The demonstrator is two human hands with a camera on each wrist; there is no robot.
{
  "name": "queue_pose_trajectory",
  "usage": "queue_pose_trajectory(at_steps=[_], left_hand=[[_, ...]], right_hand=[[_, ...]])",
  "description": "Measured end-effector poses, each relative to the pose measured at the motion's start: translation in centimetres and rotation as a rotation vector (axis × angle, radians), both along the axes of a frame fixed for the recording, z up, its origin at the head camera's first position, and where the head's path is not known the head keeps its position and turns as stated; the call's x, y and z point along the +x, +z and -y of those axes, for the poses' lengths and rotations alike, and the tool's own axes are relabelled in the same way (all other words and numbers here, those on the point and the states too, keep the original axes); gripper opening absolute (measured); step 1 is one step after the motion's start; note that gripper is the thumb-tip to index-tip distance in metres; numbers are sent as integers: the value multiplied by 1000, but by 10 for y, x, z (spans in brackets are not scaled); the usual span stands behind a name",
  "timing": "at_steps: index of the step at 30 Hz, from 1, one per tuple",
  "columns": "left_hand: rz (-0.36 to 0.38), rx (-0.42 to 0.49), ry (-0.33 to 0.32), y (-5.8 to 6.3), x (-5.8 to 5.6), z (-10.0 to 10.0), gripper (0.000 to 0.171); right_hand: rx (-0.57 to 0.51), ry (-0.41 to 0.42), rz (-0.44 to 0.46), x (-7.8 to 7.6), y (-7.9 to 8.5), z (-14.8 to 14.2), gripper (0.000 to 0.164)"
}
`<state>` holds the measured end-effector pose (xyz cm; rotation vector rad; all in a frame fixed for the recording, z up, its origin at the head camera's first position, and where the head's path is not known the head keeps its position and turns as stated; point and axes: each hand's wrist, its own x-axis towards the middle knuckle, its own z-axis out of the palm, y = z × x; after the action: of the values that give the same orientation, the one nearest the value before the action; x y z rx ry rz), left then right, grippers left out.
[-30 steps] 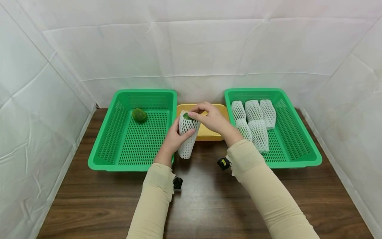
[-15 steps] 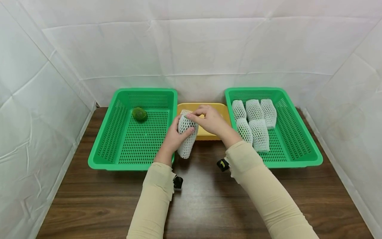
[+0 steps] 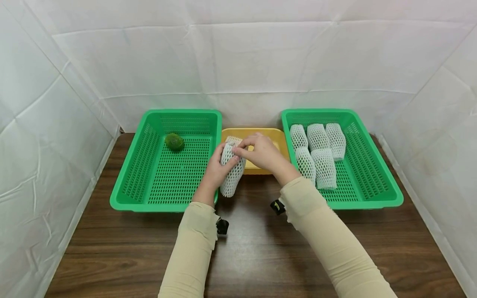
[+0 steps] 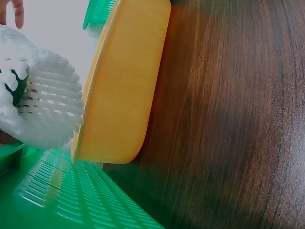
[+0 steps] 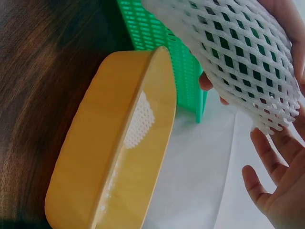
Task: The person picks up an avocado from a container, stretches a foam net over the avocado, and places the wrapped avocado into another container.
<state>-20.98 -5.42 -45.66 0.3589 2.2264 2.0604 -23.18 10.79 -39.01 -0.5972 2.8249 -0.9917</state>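
My left hand [image 3: 215,170] grips a white foam net sleeve [image 3: 232,176] that slants in front of the yellow tray. Through the mesh in the right wrist view, a dark green fruit shows inside the sleeve [image 5: 243,52]. My right hand [image 3: 262,154] pinches the sleeve's upper end between thumb and fingers. The left wrist view catches the sleeve's gathered end [image 4: 52,100], with a bit of green through a gap. One bare green fruit [image 3: 174,142], possibly an avocado or mango, lies at the back of the left green basket [image 3: 164,208].
Several net-wrapped pieces [image 3: 323,167] lie in the right green basket [image 3: 369,205]. Between the baskets stands the yellow tray [image 3: 257,171], holding some white foam net [image 5: 139,121]. All rest on a dark wooden table [image 3: 253,248], with white sheeting [image 3: 261,62] behind and at both sides.
The green top of the fruit, uncovered a second ago, is now covered by netting drawn over it. Both hands stay nearly in place, the sleeve tilting slightly left.
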Motion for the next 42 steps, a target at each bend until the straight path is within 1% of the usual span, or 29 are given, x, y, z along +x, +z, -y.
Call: queue_pose_trajectory(at_steps=[1, 11, 18, 20, 24, 27, 31, 33, 35, 37, 40, 42], left_hand=[[-5, -1, 3, -4, -2, 0, 51], [-23, -3, 19, -7, -4, 0, 47], [8, -12, 21, -3, -4, 2, 45], [6, -12, 27, -4, -5, 2, 43], [-8, -14, 36, -6, -7, 3, 40], [-22, -20, 48, -6, -7, 2, 38], [-51, -32, 67, -7, -6, 2, 37], [-69, -23, 69, -9, -6, 2, 37], [-72, -4, 69, -9, -6, 2, 37], [-77, -1, 72, -9, -5, 2, 36], [-84, -27, 78, -9, -5, 2, 35], [-90, -57, 84, -9, -6, 2, 34]], right_hand=[[2, 6, -2, 0, -1, 0, 29], [16, 42, -8, 2, -3, 4, 32], [27, 49, -14, 2, -4, 6, 33], [24, 59, -10, 2, -4, 6, 33], [9, 78, 12, 2, -5, 7, 32], [0, 79, 26, 3, -6, 8, 31], [4, 81, 23, 3, -6, 8, 32], [-9, 74, 21, 3, -7, 8, 33], [-74, 43, 35, 3, -10, 8, 35], [-198, -19, 61, 3, -14, 8, 41], [-394, -127, 153, 3, -22, 7, 60], [-452, -157, 240, 4, -29, 7, 76]])
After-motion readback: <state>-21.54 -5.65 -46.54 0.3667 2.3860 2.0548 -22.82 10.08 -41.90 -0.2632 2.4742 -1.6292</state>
